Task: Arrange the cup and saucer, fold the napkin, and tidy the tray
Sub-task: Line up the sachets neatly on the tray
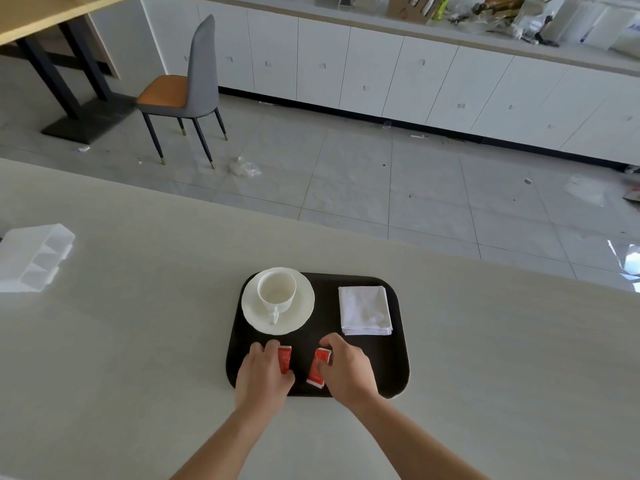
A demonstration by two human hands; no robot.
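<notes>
While both hands are working the near end of the tray (325,306), we're going L to R. A clear plastic box (34,258) is sitting far left on the worktop (138,341), well apart from the tray. The cup (277,289) is standing upright on the saucer (298,317) at the tray's far-left corner, handle pointing back at the person. The left hand (263,372) is curling its grip round the left sachet (285,358). The right sachet (318,368) is lying tilted, w/ the right hand (346,368) pinching its far end. The napkin (365,310) is lying folded at far right.

Risks, I'd say: a knuckle drifting fwd could be clipping the saucer, which looks v. close to the tray's edge. Squeezing too hard could be tearing a thin sachet. Both sachets are showing red w/ white trim, no lettering legible.
</notes>
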